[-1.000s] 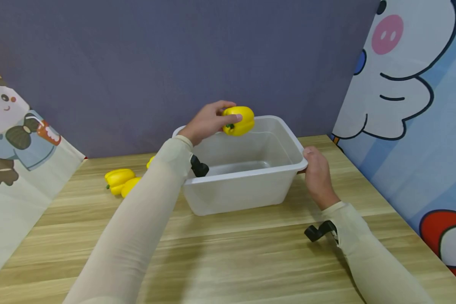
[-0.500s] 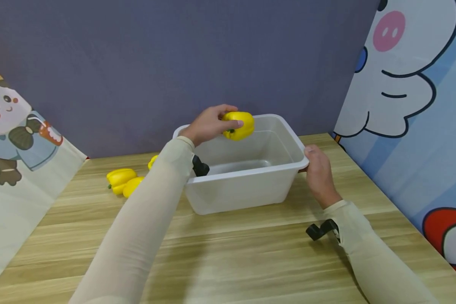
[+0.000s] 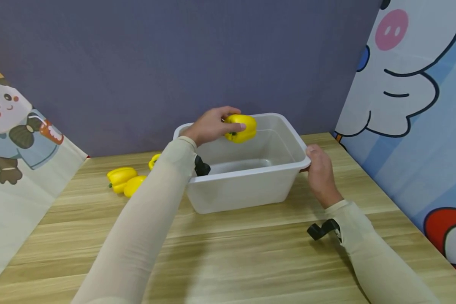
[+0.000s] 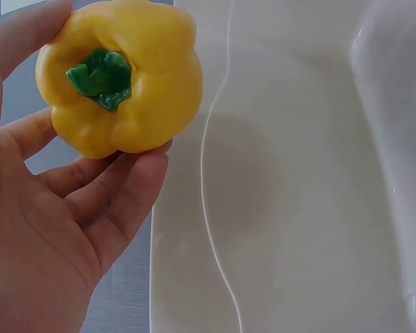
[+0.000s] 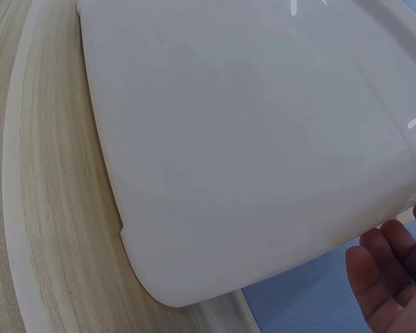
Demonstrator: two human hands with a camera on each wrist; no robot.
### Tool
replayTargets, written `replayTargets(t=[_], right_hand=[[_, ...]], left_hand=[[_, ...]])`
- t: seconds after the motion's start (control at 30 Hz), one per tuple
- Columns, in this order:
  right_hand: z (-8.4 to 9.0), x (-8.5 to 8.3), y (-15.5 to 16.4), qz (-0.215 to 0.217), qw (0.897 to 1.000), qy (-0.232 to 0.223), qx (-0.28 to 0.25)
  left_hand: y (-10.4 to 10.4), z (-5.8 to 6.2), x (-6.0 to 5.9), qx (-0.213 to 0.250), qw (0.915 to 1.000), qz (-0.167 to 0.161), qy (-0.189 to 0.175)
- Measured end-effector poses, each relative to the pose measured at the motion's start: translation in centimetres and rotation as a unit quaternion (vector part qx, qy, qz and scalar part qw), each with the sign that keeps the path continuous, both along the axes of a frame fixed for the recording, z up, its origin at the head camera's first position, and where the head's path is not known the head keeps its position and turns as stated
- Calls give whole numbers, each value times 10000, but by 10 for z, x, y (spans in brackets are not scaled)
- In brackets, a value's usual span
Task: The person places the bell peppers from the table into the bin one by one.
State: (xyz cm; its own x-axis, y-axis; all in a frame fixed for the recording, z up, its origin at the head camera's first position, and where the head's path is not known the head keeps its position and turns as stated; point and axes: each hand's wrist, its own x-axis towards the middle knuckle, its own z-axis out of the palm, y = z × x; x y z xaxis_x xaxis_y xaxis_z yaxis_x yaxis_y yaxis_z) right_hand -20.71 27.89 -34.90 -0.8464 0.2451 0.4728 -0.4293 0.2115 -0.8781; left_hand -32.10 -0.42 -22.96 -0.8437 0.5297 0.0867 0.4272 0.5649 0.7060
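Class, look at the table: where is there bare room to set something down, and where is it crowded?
Free: the table in front of the tub, between the sleeves, and the tub's floor. Crowded: left of the tub, where peppers lie.

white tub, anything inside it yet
The white tub shows only bare floor; its near-left corner is hidden behind the left arm. The left hand holds the yellow pepper above it, not in it.

Bright, even light — soft shadows, sharp
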Motion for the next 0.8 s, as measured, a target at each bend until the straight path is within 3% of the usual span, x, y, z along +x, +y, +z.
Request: replayTargets(t=[0.27,0.8], right_hand=[[0,-1,1,-40,9997,26,227],[-2,0,0,-72,9999,82,57]], left_hand=[[1,1,1,-147,9999,-52,-3],[1,-1,1,-313,9994,-110,3]])
